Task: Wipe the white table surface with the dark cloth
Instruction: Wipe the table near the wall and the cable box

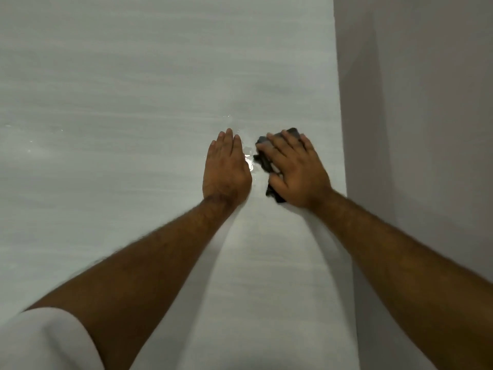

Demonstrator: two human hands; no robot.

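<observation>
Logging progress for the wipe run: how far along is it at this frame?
Done: faint streaks across the white table suggest earlier passes, though that is a guess. In hand: the right hand presses the dark cloth flat near the table's right edge; the left hand rests open beside it. Left: a shiny wet patch between the hands and small droplets at far left.

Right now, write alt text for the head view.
A person's right hand presses a dark cloth flat on a white table, beside a small shiny wet patch. The left hand rests open on the table just left of the patch; a plain wall borders the table's right edge.
</observation>
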